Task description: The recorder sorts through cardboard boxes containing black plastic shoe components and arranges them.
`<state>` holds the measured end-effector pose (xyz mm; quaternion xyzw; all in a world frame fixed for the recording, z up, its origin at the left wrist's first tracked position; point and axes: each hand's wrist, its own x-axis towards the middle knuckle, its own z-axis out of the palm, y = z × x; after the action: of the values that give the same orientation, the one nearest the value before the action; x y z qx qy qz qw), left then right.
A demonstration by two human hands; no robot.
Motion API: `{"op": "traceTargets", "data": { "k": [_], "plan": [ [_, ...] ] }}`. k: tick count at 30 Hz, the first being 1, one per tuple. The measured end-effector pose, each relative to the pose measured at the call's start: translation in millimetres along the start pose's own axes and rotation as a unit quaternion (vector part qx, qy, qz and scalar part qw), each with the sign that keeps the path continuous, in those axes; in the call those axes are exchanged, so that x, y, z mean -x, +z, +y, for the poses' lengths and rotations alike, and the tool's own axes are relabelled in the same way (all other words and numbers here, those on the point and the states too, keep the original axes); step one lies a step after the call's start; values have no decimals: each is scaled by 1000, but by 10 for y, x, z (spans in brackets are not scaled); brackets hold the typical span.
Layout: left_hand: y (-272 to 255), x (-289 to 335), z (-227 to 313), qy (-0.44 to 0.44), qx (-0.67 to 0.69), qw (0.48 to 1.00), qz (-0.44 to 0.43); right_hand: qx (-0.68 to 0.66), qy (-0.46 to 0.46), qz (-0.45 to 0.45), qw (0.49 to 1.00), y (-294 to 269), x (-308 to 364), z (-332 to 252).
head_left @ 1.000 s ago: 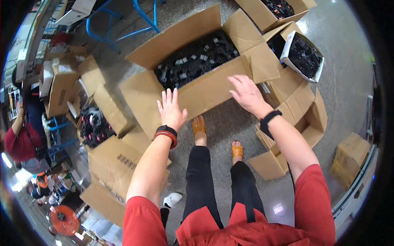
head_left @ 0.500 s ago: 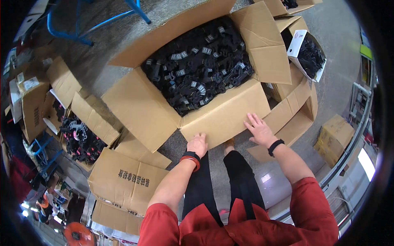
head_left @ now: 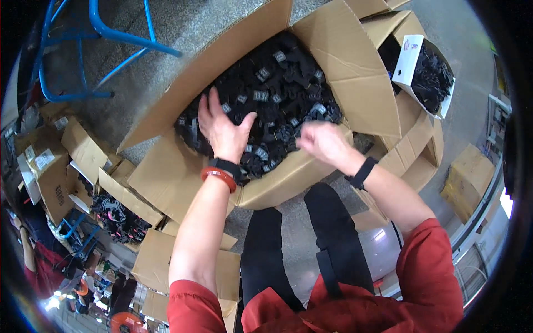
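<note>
A large open cardboard box stands in front of my legs, filled with bundled black hook-shaped pieces that carry small pale labels. My left hand is over the left part of the pile, fingers spread and thumb apart; whether it touches the pieces is unclear. Close to the box's near right corner, my right hand is above the near edge with its fingers curled and smeared by motion. Anything inside it is hidden. The near flap hangs down outside the box, towards my knees.
A white box of black pieces rests tilted on cartons at the right. Further right sits a taped carton. Blue metal frames stand at the far left. Open cartons hold black and pink pieces at the left.
Both hands have left the near flap. The left moved up and left over the pieces, the right to the near right corner. The near flap now hangs lower. The view has shifted.
</note>
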<state>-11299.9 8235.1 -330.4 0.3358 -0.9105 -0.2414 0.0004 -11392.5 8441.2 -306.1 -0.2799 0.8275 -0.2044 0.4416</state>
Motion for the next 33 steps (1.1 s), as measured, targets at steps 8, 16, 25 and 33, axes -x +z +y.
{"op": "traceTargets", "data": {
  "k": [8,16,25,33],
  "plan": [
    [160,-576,69,90,-229,928,-280,248,-37,207,946,-342,-1209,50],
    [310,-406,186,45,-130,957,-254,125,-93,214,964,-104,-1095,164],
    [226,-175,62,103,-41,961,-253,-101,-80,167,978,117,-821,10],
    [-284,59,-5,195,40,966,-164,-269,-93,165,944,-2,-276,-401]
  ]
}}
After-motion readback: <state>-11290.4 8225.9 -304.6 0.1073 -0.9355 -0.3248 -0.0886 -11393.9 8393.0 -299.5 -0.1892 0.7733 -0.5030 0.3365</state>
